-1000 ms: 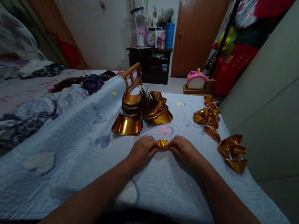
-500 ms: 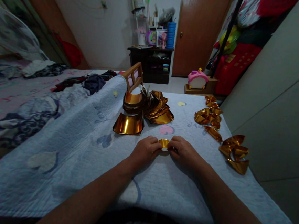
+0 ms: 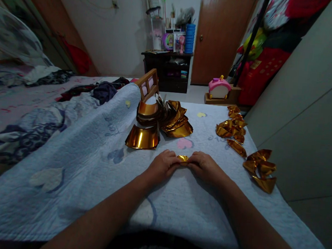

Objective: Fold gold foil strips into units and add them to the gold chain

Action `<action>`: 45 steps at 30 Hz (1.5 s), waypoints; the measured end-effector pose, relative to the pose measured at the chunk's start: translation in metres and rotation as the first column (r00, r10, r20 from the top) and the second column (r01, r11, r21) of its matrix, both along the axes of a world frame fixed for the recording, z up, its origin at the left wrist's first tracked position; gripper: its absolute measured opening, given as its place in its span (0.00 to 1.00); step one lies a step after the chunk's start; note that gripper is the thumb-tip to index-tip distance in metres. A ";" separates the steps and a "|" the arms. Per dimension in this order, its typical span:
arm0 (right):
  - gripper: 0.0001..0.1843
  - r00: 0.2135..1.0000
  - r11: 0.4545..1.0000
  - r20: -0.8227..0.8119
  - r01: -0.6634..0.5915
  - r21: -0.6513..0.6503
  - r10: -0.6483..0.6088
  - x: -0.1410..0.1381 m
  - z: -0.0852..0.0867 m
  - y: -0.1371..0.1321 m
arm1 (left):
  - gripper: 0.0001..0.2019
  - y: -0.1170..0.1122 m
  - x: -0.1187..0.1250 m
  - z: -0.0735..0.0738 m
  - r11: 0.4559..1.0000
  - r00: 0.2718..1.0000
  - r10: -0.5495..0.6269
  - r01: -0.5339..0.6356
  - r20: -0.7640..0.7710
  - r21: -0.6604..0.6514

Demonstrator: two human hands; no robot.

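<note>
A small piece of gold foil paper (image 3: pixel 183 159) is pinched between my two hands, just above or on the blue cloth (image 3: pixel 171 209). My left hand (image 3: pixel 165 164) has its fingers closed on the paper's left end. On the other end, my right hand (image 3: pixel 203 165) is closed, thumb and fingers together. Fingers cover most of the paper. Beyond my left hand stand curved stacks of gold foil sheets (image 3: pixel 142 138). Off to the right lie several folded gold foil pieces (image 3: pixel 261 168), with more folded pieces (image 3: pixel 231 129) farther back.
A wooden frame (image 3: pixel 149 85) stands behind the foil stacks. A pink toy (image 3: pixel 219 88) sits beyond the far edge. Clothes and bedding (image 3: pixel 69 113) lie to the left, and a pale cabinet panel (image 3: pixel 307 112) closes off the right side.
The gold foil paper between my hands now shows a narrower, more creased face. My fingers have come slightly closer together over it. The stacks and folded pieces stay where they were.
</note>
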State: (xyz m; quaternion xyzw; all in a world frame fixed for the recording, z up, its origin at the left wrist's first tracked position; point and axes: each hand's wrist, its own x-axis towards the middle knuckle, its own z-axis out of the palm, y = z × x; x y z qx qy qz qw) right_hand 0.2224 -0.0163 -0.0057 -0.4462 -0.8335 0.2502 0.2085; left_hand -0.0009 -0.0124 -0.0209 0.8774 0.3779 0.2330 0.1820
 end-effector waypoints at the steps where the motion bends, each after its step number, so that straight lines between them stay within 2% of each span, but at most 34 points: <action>1: 0.08 0.999 0.999 -0.011 0.030 -0.022 -0.030 0.000 0.001 -0.001 | 0.06 0.000 0.000 0.001 0.999 1.000 0.018 -0.017 0.025 -0.040; 4: 0.06 0.990 0.987 -0.037 0.133 -0.090 -0.137 0.000 0.005 -0.002 | 0.05 -0.001 -0.001 0.005 0.987 0.992 0.098 -0.087 0.079 -0.134; 8: 0.04 0.983 0.976 -0.048 0.170 -0.138 -0.178 0.000 0.007 -0.002 | 0.02 -0.001 -0.002 0.010 0.977 0.988 0.144 -0.132 0.064 -0.169; 17: 0.03 0.973 0.973 0.071 0.223 -0.057 -0.219 -0.005 0.001 -0.001 | 0.04 -0.002 0.005 0.009 0.966 0.971 0.235 -0.239 -0.049 -0.096; 25: 0.08 0.953 0.964 0.151 0.267 -0.003 -0.263 -0.010 -0.002 -0.001 | 0.03 -0.002 0.008 0.004 0.950 0.946 0.309 -0.311 -0.101 -0.011; 29: 0.11 0.946 0.960 0.174 0.279 0.000 -0.275 -0.010 -0.006 -0.001 | 0.04 0.001 0.008 0.001 0.949 0.945 0.313 -0.316 -0.092 -0.017; 33: 0.11 0.953 0.965 0.161 0.262 -0.008 -0.258 -0.009 -0.009 0.000 | 0.03 0.001 0.007 0.004 0.955 0.960 0.280 -0.281 -0.033 -0.095; 38: 0.08 0.975 0.980 0.097 0.201 -0.011 -0.199 -0.006 -0.003 -0.001 | 0.02 -0.003 0.008 0.012 0.939 0.965 0.234 -0.192 0.121 -0.286; 42: 0.05 0.987 0.986 -0.008 0.159 -0.043 -0.160 -0.006 0.008 -0.003 | 0.03 -0.006 0.008 0.015 0.925 0.938 0.248 -0.155 0.242 -0.347; 45: 0.05 0.986 0.983 -0.074 0.141 -0.121 -0.151 -0.007 0.012 -0.004 | 0.05 -0.006 0.009 0.015 0.915 0.906 0.267 -0.133 0.327 -0.381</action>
